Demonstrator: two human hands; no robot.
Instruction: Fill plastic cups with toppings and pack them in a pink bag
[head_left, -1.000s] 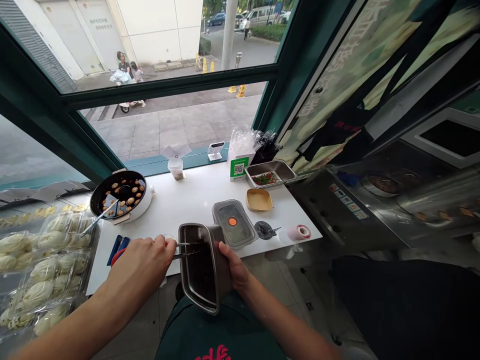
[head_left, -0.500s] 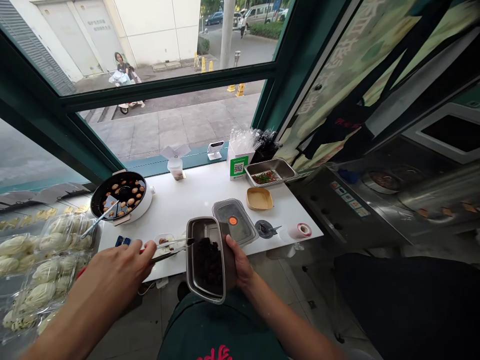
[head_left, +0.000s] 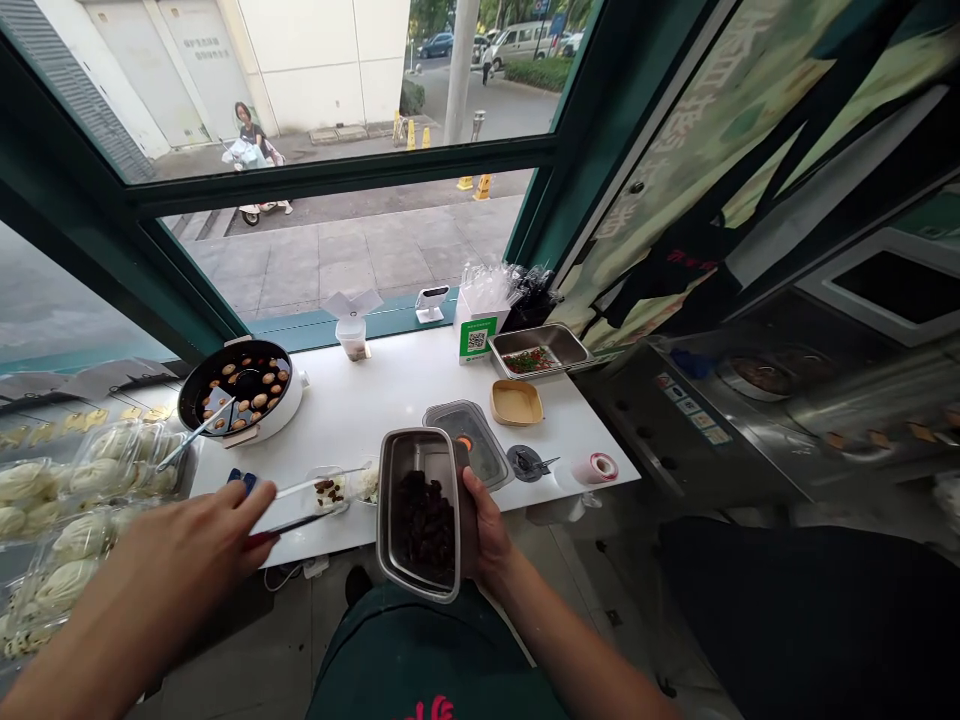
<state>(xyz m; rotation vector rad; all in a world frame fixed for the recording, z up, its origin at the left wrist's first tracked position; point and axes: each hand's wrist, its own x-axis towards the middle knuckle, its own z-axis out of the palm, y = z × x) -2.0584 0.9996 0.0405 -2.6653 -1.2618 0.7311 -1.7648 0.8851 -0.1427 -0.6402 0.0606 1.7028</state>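
right hand (head_left: pixel 486 522) is gripping the steel tin (head_left: pixel 417 452) of dark pieces at the near edge of the surface (head_left: pixel 375 390); left hand (head_left: pixel 187 555) is pinching tongs (head_left: pixel 296 522) over the small clear tub (head_left: pixel 330 492), seemingly portioning pieces in; the next move is calling for a steady dip into the tin

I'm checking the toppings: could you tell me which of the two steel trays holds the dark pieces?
The near steel tray in the right hand; the far steel tray holds green and red bits instead.

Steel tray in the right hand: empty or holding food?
Partly full: dark pieces cover the near half of the steel tray; its far end is bare metal.
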